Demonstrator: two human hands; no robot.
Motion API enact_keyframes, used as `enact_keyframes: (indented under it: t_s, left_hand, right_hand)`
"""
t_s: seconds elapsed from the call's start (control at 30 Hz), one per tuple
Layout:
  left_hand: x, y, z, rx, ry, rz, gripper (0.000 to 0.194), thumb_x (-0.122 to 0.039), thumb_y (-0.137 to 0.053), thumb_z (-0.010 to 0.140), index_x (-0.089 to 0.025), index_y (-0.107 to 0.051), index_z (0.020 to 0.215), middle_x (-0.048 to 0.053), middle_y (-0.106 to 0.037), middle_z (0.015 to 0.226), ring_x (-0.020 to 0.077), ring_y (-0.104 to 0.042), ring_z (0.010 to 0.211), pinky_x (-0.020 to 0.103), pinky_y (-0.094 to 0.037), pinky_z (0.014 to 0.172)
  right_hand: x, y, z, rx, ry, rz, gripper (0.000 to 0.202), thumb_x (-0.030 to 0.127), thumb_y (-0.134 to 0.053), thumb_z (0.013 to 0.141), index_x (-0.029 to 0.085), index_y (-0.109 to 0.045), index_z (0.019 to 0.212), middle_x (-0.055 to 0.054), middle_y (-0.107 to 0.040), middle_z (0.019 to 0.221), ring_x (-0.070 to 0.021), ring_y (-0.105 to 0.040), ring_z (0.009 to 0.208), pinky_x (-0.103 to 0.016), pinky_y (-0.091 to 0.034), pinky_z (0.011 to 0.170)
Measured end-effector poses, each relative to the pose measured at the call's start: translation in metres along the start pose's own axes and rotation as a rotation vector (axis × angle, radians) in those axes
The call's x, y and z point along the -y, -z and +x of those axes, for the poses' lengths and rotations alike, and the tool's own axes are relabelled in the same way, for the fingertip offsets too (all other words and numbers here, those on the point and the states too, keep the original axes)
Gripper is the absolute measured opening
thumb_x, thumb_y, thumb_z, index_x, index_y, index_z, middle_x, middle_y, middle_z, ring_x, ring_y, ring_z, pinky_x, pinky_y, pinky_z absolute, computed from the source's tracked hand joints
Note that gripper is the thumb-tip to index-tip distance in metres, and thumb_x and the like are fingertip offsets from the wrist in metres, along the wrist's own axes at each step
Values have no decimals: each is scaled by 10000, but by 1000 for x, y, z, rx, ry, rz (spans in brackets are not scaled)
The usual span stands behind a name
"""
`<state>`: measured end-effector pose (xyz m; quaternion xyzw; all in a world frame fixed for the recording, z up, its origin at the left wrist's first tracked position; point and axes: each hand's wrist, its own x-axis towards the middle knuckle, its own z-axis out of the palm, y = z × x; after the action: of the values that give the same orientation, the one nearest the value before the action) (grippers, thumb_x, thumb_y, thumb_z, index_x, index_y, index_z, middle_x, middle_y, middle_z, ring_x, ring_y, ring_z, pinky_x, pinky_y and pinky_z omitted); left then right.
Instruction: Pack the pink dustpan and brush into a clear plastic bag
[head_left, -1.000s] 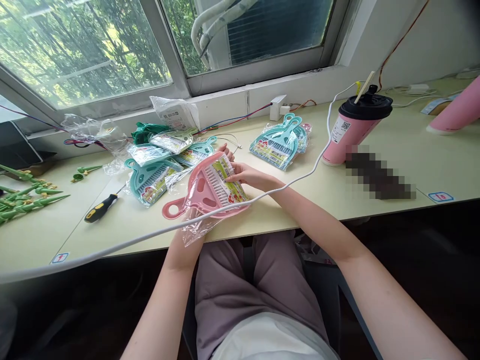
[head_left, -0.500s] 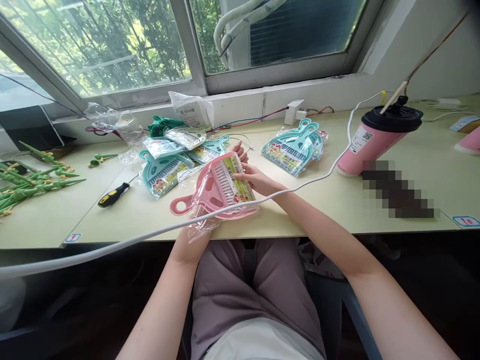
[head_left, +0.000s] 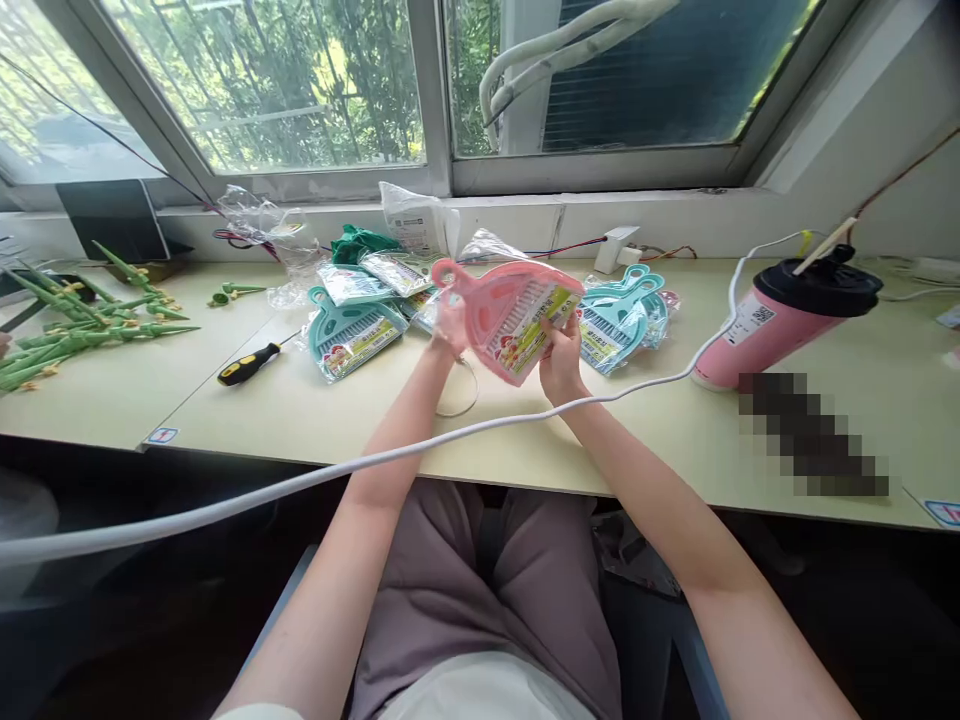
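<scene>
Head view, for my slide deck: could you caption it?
Both hands, left hand and right hand, lift a bagged pink dustpan set above the desk.

The dustpan set [head_left: 510, 310] is pink, its label yellow-green with red and white print, under clear film. At its 9 o'clock lie teal dustpan sets [head_left: 349, 335]; at 3 o'clock a second teal pile [head_left: 619, 320]. The screwdriver [head_left: 247, 364] is black and yellow. The cup [head_left: 780, 320] is pink with a black lid. The table [head_left: 300, 420] is pale cream-yellow. The cable [head_left: 300, 480] is white, the plastic stems [head_left: 75, 320] green.
</scene>
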<state>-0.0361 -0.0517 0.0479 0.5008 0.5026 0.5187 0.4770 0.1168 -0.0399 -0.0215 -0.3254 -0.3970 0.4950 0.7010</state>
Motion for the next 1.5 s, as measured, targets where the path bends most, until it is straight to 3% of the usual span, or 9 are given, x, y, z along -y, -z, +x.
enact_keyframes:
  t_s: [0.13, 0.33, 0.47, 0.6, 0.83, 1.07, 1.27, 1.4, 1.5]
  left_hand:
    - [16, -1, 40, 204, 31, -552, 710, -641, -501, 931, -195, -437, 1480, 131, -690, 1305, 289, -602, 1297, 447, -517, 1034]
    - [43, -18, 55, 5, 93, -564, 814, -206, -725, 853, -296, -314, 1549, 55, -713, 1263, 208, -696, 1141, 348, -535, 990]
    - [43, -19, 50, 175, 78, -637, 743, -126, -631, 886, -270, -335, 1552, 59, -710, 1286, 182, -705, 1125, 354, -530, 1023]
    - [33, -13, 41, 396, -23, -653, 793, -117, -628, 895, -293, -281, 1586, 80, -679, 1345, 200, -671, 1202, 389, -509, 1071]
    - [34, -37, 35, 285, -6, -529, 1069, -148, -765, 807, -323, -99, 1624, 98, -653, 1386, 283, -555, 1361, 516, -429, 1149]
    - [48, -56, 27, 472, -193, -401, 976, -257, -768, 799, -334, -217, 1600, 48, -607, 1446, 304, -518, 1391, 549, -393, 1188]
    - [57, -62, 32, 461, -276, -291, 958, -406, -835, 723, -271, -349, 1538, 110, -594, 1440, 349, -525, 1374, 553, -437, 1152]
    - [61, -62, 41, 423, -418, -227, 1048, -429, -855, 673, -279, -307, 1555, 112, -508, 1521, 343, -455, 1431, 519, -421, 1173]
    - [62, -63, 47, 439, -499, -156, 1062, -452, -850, 674, -293, -288, 1561, 107, -475, 1540, 330, -452, 1434, 509, -434, 1166]
  right_hand:
    - [-12, 19, 19, -215, 33, -35, 440, 410, -592, 739, 280, -564, 1158, -53, -671, 1215, -207, -628, 1143, -376, -563, 921]
    - [-20, 20, 25, -226, 58, -59, 459, 462, -579, 716, 272, -577, 1134, -68, -682, 1168, -222, -637, 1108, -410, -563, 909]
    - [-11, 16, 21, -224, 35, -89, 356, 478, -581, 778, 268, -596, 1064, -89, -706, 1082, -257, -634, 1141, -432, -560, 934]
    - [0, 13, 19, -275, 10, -54, 315, 456, -526, 870, 236, -588, 1087, -117, -706, 1111, -261, -634, 1164, -425, -547, 979]
    - [10, 12, 20, -254, 60, 12, 452, 501, -484, 889, 229, -584, 1237, -109, -668, 1262, -229, -627, 1225, -425, -538, 1039]
    - [11, 18, 28, -413, 38, 345, 326, 262, -492, 920, 226, -569, 1234, -45, -722, 1182, -156, -680, 1088, -366, -559, 1021]
    - [12, 24, 34, -332, 69, 331, 307, 223, -533, 884, 255, -569, 1187, -24, -712, 1217, -153, -701, 1080, -399, -553, 1048]
    - [19, 22, 34, -252, 23, 315, 362, 113, -586, 814, 251, -572, 1148, 0, -724, 1177, -135, -692, 1089, -369, -525, 1079]
    - [24, 24, 37, -169, 26, 288, 285, 160, -601, 853, 240, -571, 1125, 9, -741, 1111, -130, -674, 1090, -372, -514, 1078]
